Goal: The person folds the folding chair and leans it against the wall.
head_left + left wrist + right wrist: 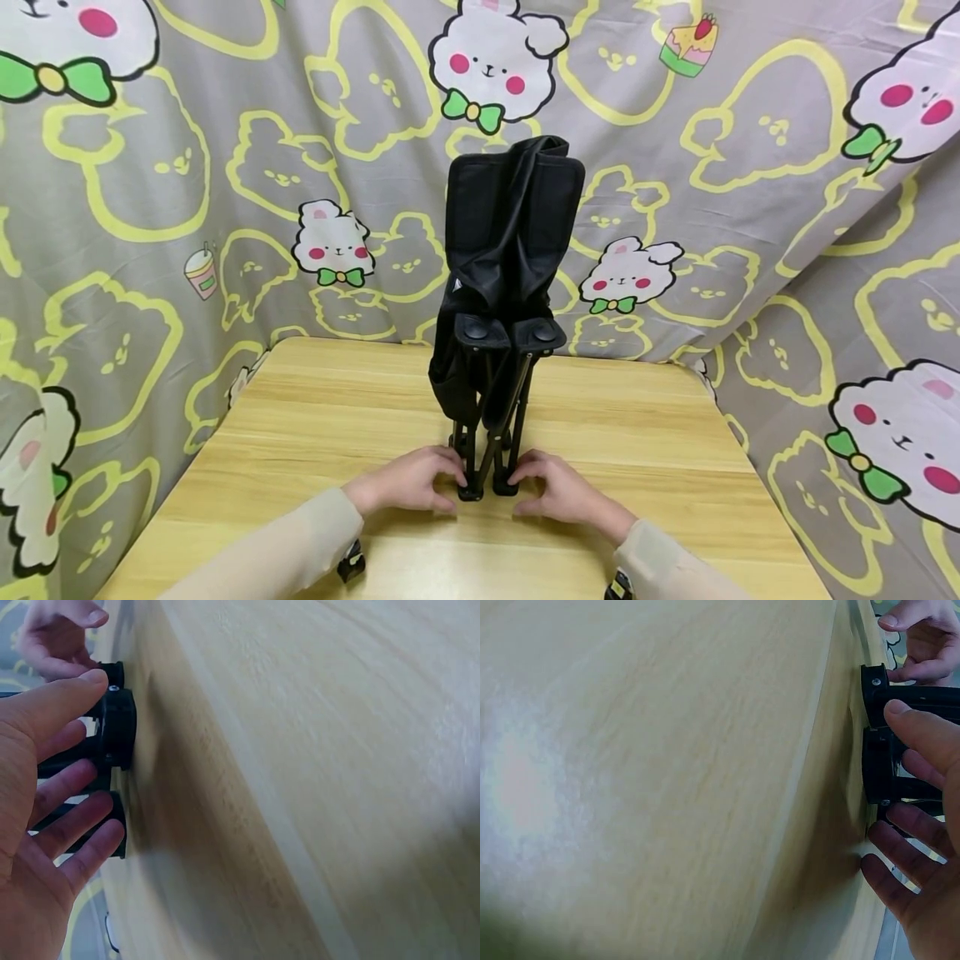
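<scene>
A folded black camping chair (517,283) stands upright on the wooden table (645,433), its fabric bunched above a cluster of thin legs. My left hand (416,479) is at the chair's left front foot (470,492), fingertips by the leg and thumb apart below. On the other side, my right hand (558,487) has its fingertips at the right front foot (506,484). In the left wrist view the fingers are loosely spread beside the black plastic feet (118,731). The right wrist view shows similarly spread fingers beside the feet (877,765). Neither hand curls round a leg.
A grey curtain (405,175) printed with cartoon animals hangs behind the table and along both sides. Dark bands (351,560) sit under the wrists. The table's back edge lies a little behind the chair.
</scene>
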{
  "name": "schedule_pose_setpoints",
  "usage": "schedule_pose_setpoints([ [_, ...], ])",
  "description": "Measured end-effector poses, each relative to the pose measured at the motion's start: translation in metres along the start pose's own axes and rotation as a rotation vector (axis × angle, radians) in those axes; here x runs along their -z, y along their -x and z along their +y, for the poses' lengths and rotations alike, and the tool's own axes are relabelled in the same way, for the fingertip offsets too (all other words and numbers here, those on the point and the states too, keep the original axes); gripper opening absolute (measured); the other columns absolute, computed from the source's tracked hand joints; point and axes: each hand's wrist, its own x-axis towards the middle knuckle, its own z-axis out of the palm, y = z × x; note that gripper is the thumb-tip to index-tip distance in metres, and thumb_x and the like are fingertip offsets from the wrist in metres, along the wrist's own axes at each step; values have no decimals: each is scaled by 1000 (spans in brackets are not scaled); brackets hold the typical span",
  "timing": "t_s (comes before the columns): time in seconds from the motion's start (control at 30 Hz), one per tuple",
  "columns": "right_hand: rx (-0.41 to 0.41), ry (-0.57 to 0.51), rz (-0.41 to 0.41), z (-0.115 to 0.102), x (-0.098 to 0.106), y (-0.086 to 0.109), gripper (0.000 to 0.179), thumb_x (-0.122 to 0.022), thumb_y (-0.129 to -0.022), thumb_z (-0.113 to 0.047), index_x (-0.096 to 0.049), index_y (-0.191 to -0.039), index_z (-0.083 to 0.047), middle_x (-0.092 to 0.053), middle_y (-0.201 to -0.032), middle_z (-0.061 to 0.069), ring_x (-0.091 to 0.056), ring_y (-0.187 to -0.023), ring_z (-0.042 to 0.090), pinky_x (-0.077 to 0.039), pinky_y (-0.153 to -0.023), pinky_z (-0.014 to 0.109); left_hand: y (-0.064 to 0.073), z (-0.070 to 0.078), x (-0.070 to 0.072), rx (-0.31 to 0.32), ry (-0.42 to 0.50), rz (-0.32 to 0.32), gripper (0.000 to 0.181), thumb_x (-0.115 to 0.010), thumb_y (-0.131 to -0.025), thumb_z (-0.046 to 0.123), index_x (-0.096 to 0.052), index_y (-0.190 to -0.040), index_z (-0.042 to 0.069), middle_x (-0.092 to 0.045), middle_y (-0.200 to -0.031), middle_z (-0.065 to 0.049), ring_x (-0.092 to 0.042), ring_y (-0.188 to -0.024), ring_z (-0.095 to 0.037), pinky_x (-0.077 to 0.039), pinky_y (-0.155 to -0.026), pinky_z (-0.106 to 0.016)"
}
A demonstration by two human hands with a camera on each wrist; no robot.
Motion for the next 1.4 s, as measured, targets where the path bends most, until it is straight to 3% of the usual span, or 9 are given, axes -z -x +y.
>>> schedule_pose_setpoints([
  [0.67,-50,38,-25,3,-5,-6,28,-97,-81,-28,-84,-103,-17,-73,-124,8,-70,-115,28,-59,-104,47,-6,-4,-10,20,-98,20,28,-91,-88,35,-83,-110,20,-72,-131,-2,-69,-124,-21,-57,-111,-38],
  [0.93,-48,80,-8,7,-8,-8,24,-97,-81,-25,-83,-99,-18,-75,-123,10,-70,-117,33,-58,-106,50,-9,-5,-14,-43,-128,77,21,-93,-86,29,-81,-100,19,-72,-116,2,-69,-109,-12,-59,-102,-33],
  [1.2,16,73,55,11,-13,-11,18,-96,-81,-17,-82,-92,-17,-75,-107,0,-66,-102,14,-59,-93,37,-12,-2,-19,-52,-127,107,18,-92,-86,24,-77,-92,17,-66,-102,7,-56,-89,-1,-57,-88,-24],
  [1.4,-7,32,66,12,-16,-13,14,-95,-84,-14,-81,-87,-19,-72,-101,-5,-61,-96,7,-57,-87,32,-15,-2,-22,-46,-129,106,16,-91,-89,25,-77,-91,19,-64,-99,9,-52,-86,2,-55,-84,-21],
])
